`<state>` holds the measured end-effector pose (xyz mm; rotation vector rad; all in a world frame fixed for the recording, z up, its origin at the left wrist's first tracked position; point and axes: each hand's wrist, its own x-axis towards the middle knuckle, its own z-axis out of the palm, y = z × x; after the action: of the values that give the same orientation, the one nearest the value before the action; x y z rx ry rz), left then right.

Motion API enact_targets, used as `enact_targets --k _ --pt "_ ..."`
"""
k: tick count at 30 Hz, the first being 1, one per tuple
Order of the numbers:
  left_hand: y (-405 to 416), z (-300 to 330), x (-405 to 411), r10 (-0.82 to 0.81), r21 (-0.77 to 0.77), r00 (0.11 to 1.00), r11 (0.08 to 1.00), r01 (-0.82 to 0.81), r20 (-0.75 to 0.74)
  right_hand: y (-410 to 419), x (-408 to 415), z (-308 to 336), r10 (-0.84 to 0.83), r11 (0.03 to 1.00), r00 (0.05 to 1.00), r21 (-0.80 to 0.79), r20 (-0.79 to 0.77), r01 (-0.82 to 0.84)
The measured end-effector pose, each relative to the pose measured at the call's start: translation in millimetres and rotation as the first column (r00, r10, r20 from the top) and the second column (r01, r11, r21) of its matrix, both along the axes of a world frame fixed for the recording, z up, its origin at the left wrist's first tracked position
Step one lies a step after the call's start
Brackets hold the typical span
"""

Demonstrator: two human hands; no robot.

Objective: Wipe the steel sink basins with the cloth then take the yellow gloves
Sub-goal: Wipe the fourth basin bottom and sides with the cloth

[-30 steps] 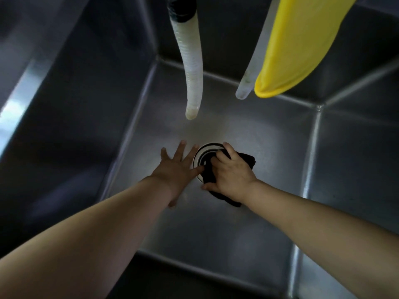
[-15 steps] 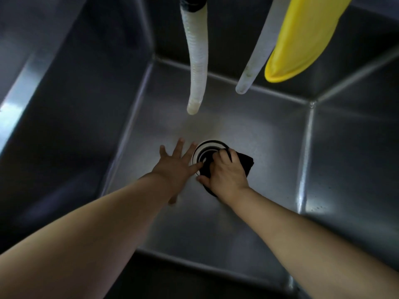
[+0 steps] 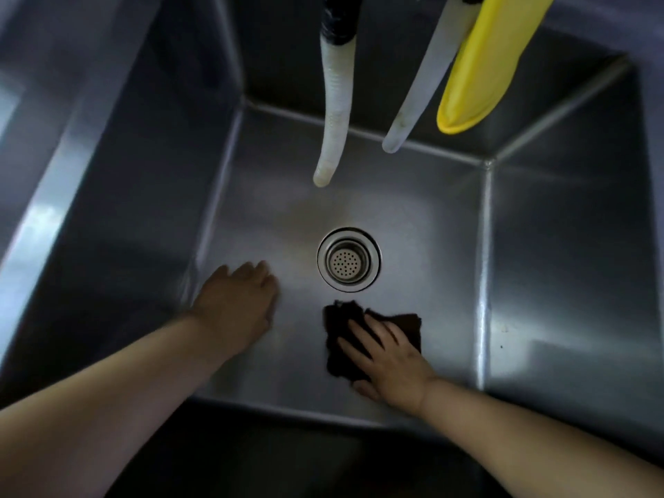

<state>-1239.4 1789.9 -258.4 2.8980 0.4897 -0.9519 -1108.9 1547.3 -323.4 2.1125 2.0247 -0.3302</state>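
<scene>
I look down into a deep steel sink basin. A dark cloth lies flat on the basin floor, just in front of the round drain strainer. My right hand presses on the cloth with its fingers spread straight. My left hand rests flat on the bare floor to the left of the drain and holds nothing. A yellow glove hangs from above at the top right.
Two whitish hoses hang into the basin: a ribbed hose with a black collar at the centre and a smooth hose beside the glove. Steel walls enclose the floor on all sides, with a bright rim on the left.
My right hand slid the cloth off the drain toward the near wall, uncovering the strainer. My left hand drew back from the drain toward the left.
</scene>
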Motion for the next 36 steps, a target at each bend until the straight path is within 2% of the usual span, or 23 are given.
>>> enact_targets --k 3,5,7,9,13,16,19,22,28,32,36 --pt "0.9 28.3 -16.7 0.049 -0.019 0.996 0.999 -0.051 -0.077 35.9 -20.2 -4.5 0.115 0.993 0.992 -0.009 -0.054 -0.115" --pt "-1.5 40.8 -27.4 0.057 -0.037 0.998 0.998 -0.056 0.014 67.8 -30.0 -12.1 0.108 0.994 0.986 0.01 -0.126 -0.107" --pt "0.5 45.3 -32.2 0.127 -0.083 0.982 0.99 -0.116 0.143 98.7 -31.2 -18.4 0.031 0.999 0.982 0.039 -0.184 -0.024" --pt "9.3 43.2 -30.6 0.197 -0.111 0.963 0.978 -0.179 0.181 126.4 -27.3 -24.4 -0.025 0.996 0.981 0.075 -0.195 0.04" --pt "26.9 33.1 -21.6 0.243 -0.024 0.939 0.969 -0.245 0.245 184.2 -7.4 -36.4 -0.135 0.979 0.977 0.131 -0.166 0.157" --pt "30.6 26.4 -18.6 0.263 -0.053 0.939 0.965 -0.258 0.221 223.9 21.4 -39.3 -0.276 0.945 0.953 0.144 -0.123 0.292" --pt "34.0 23.3 -18.1 0.338 -0.117 0.926 0.939 -0.322 0.17 238.8 52.6 -38.7 -0.345 0.919 0.932 0.164 -0.112 0.359" --pt "38.3 21.7 -17.7 0.365 -0.092 0.914 0.931 -0.354 0.176 230.5 84.5 -36.4 -0.374 0.903 0.919 0.175 -0.126 0.392" --pt "39.3 19.4 -17.4 0.367 -0.057 0.912 0.93 -0.363 0.183 163.3 122.8 -33.1 -0.484 0.864 0.875 0.146 -0.031 0.483" --pt "38.9 25.0 -16.8 0.391 -0.106 0.905 0.92 -0.378 0.167 103.2 112.0 -28.5 -0.531 0.843 0.847 0.095 -0.017 0.53" --pt "36.4 26.7 -15.7 0.362 -0.075 0.912 0.932 -0.354 0.192 51.7 79.7 -23.2 -0.513 0.858 0.858 0.059 0.037 0.51"
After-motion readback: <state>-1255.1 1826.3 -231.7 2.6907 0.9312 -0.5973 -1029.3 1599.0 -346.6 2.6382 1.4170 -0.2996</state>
